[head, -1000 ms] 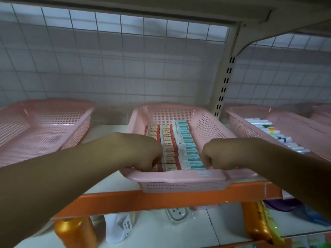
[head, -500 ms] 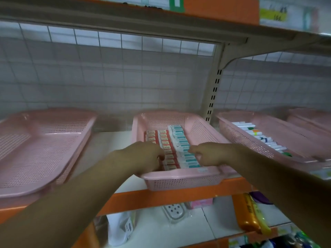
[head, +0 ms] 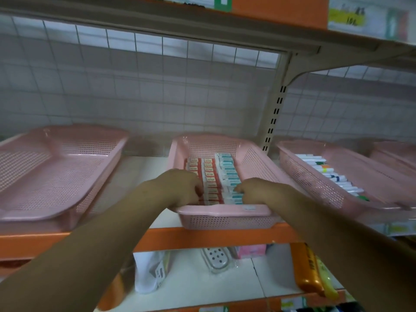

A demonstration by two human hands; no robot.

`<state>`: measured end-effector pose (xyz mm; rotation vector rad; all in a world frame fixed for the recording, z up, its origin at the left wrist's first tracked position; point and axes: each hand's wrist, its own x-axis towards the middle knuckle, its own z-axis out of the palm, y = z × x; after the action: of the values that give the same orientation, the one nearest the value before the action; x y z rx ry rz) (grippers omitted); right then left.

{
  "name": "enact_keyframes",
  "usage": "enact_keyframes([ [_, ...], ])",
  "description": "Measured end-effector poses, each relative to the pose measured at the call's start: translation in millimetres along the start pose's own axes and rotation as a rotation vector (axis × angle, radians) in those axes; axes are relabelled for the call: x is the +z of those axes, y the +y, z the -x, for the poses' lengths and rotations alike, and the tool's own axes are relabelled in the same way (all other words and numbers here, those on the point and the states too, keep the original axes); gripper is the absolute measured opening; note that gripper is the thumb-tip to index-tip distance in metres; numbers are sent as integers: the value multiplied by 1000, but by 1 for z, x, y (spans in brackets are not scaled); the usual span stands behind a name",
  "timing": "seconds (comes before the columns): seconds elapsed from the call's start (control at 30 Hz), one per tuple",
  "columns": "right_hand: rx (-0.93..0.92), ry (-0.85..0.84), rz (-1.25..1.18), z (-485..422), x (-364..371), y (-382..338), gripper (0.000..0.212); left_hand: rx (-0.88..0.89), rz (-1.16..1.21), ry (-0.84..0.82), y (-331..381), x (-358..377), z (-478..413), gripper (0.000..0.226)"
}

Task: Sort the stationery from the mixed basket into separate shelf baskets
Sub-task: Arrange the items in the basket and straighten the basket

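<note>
While both hands work in it, shelf (head: 202,238): orange-edged, carrying three pink baskets in a row; the mixed basket is not in view.
Left basket (head: 56,176): well apart from the hands, nothing visible inside.
Right basket (head: 315,176): holds pens (head: 331,174) lying side by side in one row.
Middle basket (head: 220,209): at the shelf's front edge, packed with small boxes in neat rows.
Left hand (head: 180,188): knuckles up, fingers bent down onto the near end of the red boxes (head: 210,176); I cannot tell whether it grasps one or only presses.
Right hand (head: 258,190): fingers bent onto the near end of the teal boxes (head: 229,170); here too I cannot tell whether it grasps or presses.
Change: a second ago both fists sat right at the near rim; now they reach slightly further in and closer together, while the rows themselves look the same.
Meaning: probably the boxes are already sorted by colour and are only being squared up, so this basket looks close to done.
</note>
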<state>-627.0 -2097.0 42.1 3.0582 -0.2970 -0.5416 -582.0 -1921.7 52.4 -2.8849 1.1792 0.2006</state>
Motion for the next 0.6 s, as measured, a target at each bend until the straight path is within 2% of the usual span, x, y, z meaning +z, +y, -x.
enact_keyframes([
  [0.1,-29,62,-34,-1,1,3,37,-7,-3,-8,1,-1,2,35],
  [0.43,-11,56,-101,1,1,1,35,-32,25,-14,2,-1,2,35],
  [0.6,53,56,-411,3,-2,6,21,-36,32,-10,1,0,2,35],
])
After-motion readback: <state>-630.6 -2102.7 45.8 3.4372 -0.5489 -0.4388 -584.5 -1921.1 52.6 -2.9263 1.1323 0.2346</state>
